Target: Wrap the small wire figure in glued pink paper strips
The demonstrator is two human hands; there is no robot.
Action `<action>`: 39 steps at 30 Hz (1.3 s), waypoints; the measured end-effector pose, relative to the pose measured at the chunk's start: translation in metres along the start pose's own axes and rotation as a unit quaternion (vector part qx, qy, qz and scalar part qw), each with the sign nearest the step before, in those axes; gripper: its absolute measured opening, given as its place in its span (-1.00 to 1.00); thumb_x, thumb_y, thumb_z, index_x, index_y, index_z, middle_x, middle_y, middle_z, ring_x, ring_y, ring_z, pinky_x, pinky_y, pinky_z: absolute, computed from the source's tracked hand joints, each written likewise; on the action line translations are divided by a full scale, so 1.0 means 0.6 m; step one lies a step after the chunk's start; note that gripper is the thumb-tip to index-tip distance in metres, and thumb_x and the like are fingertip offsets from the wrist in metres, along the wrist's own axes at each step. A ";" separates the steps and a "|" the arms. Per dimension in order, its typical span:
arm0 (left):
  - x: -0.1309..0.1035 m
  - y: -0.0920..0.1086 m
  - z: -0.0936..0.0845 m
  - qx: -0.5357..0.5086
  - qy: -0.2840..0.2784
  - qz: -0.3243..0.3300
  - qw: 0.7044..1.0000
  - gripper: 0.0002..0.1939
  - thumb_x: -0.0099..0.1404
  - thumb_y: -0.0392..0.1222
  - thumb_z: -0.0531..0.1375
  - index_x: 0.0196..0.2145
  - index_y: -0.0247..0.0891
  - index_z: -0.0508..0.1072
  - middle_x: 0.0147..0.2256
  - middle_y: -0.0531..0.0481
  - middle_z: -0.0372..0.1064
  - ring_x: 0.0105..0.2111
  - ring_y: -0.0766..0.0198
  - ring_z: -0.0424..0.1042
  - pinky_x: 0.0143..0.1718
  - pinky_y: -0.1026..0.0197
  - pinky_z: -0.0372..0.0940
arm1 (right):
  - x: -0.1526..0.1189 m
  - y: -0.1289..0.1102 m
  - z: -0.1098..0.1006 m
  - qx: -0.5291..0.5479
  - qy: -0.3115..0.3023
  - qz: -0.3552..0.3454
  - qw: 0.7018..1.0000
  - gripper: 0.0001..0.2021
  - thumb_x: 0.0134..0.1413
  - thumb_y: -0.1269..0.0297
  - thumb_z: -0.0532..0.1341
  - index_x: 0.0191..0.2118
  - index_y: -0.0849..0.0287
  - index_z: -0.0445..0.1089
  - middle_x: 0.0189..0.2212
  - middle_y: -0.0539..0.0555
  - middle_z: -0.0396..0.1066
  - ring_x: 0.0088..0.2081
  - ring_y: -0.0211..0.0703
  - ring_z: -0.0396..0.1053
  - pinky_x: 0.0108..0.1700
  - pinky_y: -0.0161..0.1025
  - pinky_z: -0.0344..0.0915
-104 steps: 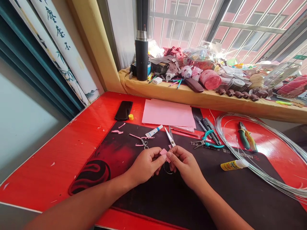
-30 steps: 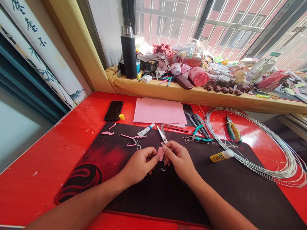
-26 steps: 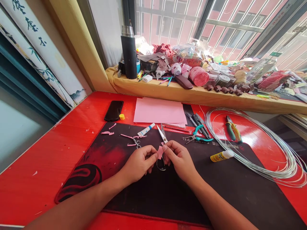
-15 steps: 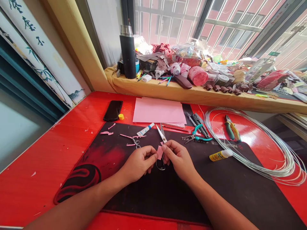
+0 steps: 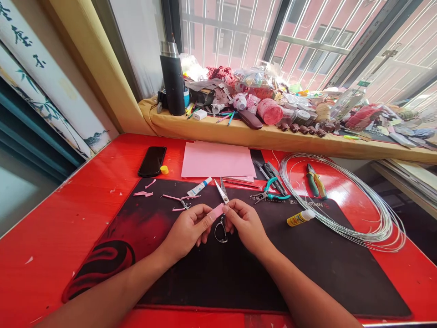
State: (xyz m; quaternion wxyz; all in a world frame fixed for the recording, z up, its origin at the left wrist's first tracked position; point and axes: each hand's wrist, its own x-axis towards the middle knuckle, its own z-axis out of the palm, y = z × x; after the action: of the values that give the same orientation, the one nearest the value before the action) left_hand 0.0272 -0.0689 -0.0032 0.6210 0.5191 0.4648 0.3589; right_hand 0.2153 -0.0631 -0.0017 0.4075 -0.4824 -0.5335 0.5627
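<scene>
The left hand (image 5: 189, 228) and right hand (image 5: 246, 224) meet over the dark desk mat (image 5: 211, 278), the thumb and fingers of each clamped on a small pink paper strip (image 5: 217, 212) stretched between them. Scissors (image 5: 221, 195) lie partly behind the strip and the right hand, blades spread and pointing away, one ring showing below. On the mat to the right is a glue stick (image 5: 300, 217) with a white cap; to the left, beyond the left hand, a pink-wrapped wire piece (image 5: 180, 201) sits near a white glue tube (image 5: 200, 186). Teal-handled pliers (image 5: 271, 191) rest at the mat's far edge, beside a coil of silver wire (image 5: 355, 228). Farther off, on the red table (image 5: 44, 246), are pink paper sheets (image 5: 218, 160) and a black phone (image 5: 152, 161). Beyond, a black thermos (image 5: 172, 82) stands on the cluttered windowsill (image 5: 205, 133).
</scene>
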 end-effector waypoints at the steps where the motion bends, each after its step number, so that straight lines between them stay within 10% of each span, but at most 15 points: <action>1: 0.000 0.000 0.000 0.005 0.002 0.000 1.000 -0.49 0.30 0.33 0.27 -0.30 -0.23 0.44 -0.58 0.18 0.24 -0.66 0.40 0.25 -0.69 0.36 0.12 | 0.002 0.002 0.000 -0.001 0.000 -0.003 1.000 -0.64 0.26 -0.08 0.29 -0.33 0.13 0.36 -0.63 -0.10 0.34 -0.58 -0.26 0.24 -0.45 -0.30 0.22; 10: 0.008 -0.009 -0.016 -0.008 0.062 0.050 0.997 -0.49 0.27 0.34 0.28 -0.35 -0.21 0.38 -0.57 0.17 0.26 -0.64 0.38 0.31 -0.68 0.35 0.13 | -0.007 -0.010 -0.035 -0.173 0.098 -0.068 0.978 -0.71 0.35 0.00 0.22 -0.28 0.12 0.41 -0.50 -0.05 0.38 -0.46 -0.18 0.35 -0.36 -0.25 0.26; 17: 0.007 -0.009 -0.014 -0.013 0.054 0.065 0.996 -0.49 0.25 0.35 0.29 -0.35 -0.20 0.40 -0.60 0.17 0.26 -0.65 0.37 0.31 -0.68 0.35 0.11 | -0.076 -0.023 -0.018 -0.485 0.040 -0.067 0.871 -0.72 0.34 0.12 0.30 0.07 0.11 0.49 -0.12 0.13 0.53 -0.14 0.01 0.51 -0.07 -0.13 0.35; 27: 0.015 -0.018 -0.018 -0.002 0.051 0.080 0.995 -0.45 0.22 0.38 0.29 -0.35 -0.22 0.43 -0.61 0.17 0.25 -0.66 0.37 0.27 -0.69 0.36 0.08 | -0.076 -0.033 0.015 -0.631 0.019 -0.025 0.775 -0.63 0.33 0.35 0.22 0.21 0.18 0.43 -0.02 0.22 0.52 -0.05 0.11 0.53 -0.04 -0.11 0.33; 32: 0.016 -0.017 -0.021 0.009 0.056 0.089 0.994 -0.47 0.23 0.37 0.29 -0.36 -0.21 0.43 -0.62 0.17 0.26 -0.67 0.37 0.27 -0.68 0.35 0.09 | -0.084 -0.055 -0.005 -0.615 0.021 0.016 0.788 -0.62 0.21 0.40 0.24 0.14 0.17 0.48 -0.05 0.20 0.57 -0.14 0.05 0.56 -0.16 -0.18 0.25; 39: 0.020 -0.015 -0.023 0.005 0.056 0.090 0.994 -0.44 0.18 0.40 0.30 -0.41 -0.19 0.41 -0.65 0.17 0.24 -0.69 0.37 0.23 -0.70 0.35 0.06 | -0.105 -0.042 -0.050 -0.377 0.017 0.064 0.924 -0.60 0.06 0.40 0.29 0.07 0.13 0.45 -0.27 0.01 0.52 -0.37 -0.19 0.40 -0.32 -0.28 0.21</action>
State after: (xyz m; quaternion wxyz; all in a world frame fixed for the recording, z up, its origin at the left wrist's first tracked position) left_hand 0.0177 -0.0555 -0.0150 0.5565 0.5407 0.4523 0.4397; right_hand 0.2563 -0.1158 0.0312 0.1678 -0.6430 -0.6670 0.3370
